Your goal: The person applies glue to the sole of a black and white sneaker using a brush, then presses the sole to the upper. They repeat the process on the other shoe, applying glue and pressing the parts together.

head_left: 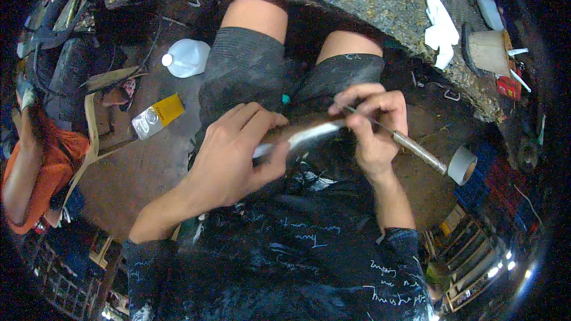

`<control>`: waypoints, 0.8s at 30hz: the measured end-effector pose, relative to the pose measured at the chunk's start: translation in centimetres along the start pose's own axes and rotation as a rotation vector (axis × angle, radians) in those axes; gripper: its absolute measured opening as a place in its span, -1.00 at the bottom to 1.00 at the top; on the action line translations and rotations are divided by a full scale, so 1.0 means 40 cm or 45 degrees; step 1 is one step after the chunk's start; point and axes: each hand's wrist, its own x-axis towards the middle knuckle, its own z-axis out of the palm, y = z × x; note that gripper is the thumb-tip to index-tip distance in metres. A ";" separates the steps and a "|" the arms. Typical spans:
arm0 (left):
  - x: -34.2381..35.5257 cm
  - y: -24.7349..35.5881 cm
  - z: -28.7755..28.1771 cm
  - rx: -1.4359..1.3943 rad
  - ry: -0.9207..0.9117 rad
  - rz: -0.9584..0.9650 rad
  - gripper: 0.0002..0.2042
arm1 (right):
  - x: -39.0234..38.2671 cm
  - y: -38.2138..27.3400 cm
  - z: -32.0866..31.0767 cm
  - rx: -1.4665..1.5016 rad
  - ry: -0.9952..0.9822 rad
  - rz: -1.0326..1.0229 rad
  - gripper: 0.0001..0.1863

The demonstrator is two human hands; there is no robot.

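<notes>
My left hand [236, 153] grips a long, slightly curved piece with a white strip along it [313, 132], held over my lap and blurred. My fingers curl round its left end. My right hand [376, 131] is closed on a thin tool with a long cylindrical handle [419, 151]; its narrow shaft runs up-left between my fingers. The right end of the white piece meets my right fingertips; I cannot tell whether they grip it too. A small teal object [286, 99] lies on my dark shorts between the thighs, just above the piece.
A rough ledge [380, 6] ahead bears white paper [440, 30] and a tub [488, 53]. A plastic jug [185, 58] and yellow-grey packet [158, 116] lie front-left. A tape roll [462, 166] is at right. Another person in orange [47, 166] is at far left.
</notes>
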 end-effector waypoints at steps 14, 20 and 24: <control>0.014 -0.023 0.051 0.022 0.003 0.206 -0.61 | -0.108 -0.012 -0.073 -0.164 -0.143 -0.302 -0.74; 0.018 -0.028 0.055 0.042 0.024 0.220 -0.62 | -0.084 -0.022 -0.088 -0.210 -0.239 -0.328 -0.80; 0.019 -0.027 0.053 0.034 0.021 0.240 -0.64 | -0.072 -0.031 -0.090 -0.294 -0.318 -0.385 -0.83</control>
